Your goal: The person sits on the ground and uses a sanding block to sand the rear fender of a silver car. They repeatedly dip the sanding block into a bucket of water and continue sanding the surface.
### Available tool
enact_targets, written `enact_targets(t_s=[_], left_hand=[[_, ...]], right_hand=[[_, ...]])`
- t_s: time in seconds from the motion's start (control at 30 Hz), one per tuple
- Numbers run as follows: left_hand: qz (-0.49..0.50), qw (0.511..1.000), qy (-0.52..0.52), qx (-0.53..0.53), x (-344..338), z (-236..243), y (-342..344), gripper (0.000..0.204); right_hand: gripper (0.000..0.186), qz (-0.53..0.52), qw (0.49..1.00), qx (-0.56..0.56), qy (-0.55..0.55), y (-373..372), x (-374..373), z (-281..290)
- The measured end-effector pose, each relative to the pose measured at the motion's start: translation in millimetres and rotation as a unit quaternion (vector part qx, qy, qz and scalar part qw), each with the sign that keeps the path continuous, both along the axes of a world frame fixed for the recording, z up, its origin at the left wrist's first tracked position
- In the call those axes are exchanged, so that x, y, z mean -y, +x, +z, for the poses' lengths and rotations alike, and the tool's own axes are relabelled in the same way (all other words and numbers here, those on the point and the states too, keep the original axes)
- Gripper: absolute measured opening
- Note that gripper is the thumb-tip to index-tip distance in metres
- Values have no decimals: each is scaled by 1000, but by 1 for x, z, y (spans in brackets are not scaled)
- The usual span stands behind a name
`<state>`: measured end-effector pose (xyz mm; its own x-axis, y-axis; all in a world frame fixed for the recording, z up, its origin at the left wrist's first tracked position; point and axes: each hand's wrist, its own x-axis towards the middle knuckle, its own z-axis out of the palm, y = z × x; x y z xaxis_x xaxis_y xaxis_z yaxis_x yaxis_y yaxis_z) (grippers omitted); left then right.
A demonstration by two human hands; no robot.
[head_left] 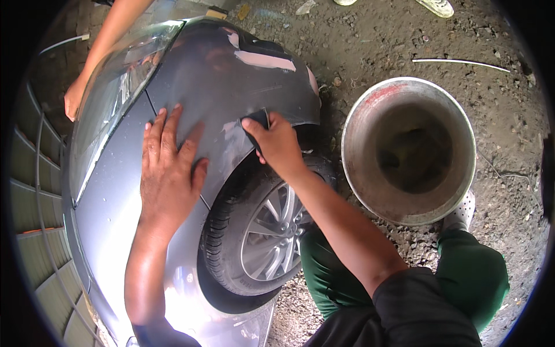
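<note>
My left hand (168, 168) lies flat with spread fingers on the grey car body (196, 81), beside a panel seam. In my right hand (278, 142) is a dark sheet of sandpaper (255, 126), gripped between thumb and fingers. It rests against the fender just above the wheel arch, next to a pale, worn patch (230, 134) in the paint. Below it sits the wheel (277, 231), with a black tyre and silver spokes. Pinkish filler (265, 60) shows on the panel toward the far end.
A large round bucket (354, 168) with dark water stands right of the wheel on gravelly ground. Another person's arm (95, 55) reaches along the car's far left side. A thin white strip (461, 62) lies on the ground. Ribbed metal sheeting (37, 202) borders the left.
</note>
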<state>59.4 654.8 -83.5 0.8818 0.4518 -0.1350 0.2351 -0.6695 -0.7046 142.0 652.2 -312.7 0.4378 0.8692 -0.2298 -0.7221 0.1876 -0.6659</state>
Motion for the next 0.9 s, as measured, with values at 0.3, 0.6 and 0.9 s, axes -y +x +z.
enact_targets(t_s=[0.3,0.6,0.9], left_hand=[[-1,1000,-11,8,0,1,-1,62],[7,1000,-2,2,-1,0,-2,61],[4,1000,-6,7,1,-1,0,60]], right_hand=[[43,15,999,41,-25,-1,8,7],[52,-2,997,76,-30,23,-3,-10],[59,-38,985,151,-76,-28,16,-14]])
